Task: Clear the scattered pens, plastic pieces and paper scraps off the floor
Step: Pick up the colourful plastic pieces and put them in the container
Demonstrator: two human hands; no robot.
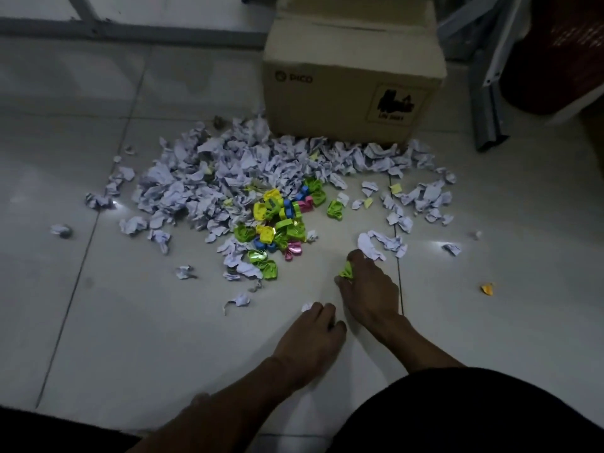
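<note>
A wide heap of crumpled paper scraps (209,181) spreads over the tiled floor (98,322) right in front of the cardboard box (353,89), with a cluster of green, yellow, blue and pink plastic pieces (277,223) on the heap's near edge, farther from the box. Nearer still from the box, the right hand (369,289) curls its fingers round a green plastic piece (346,271) beside a white scrap (369,245). The left hand (313,335), just beside the right, has its fingers curled over a small white scrap (306,306) on the floor.
</note>
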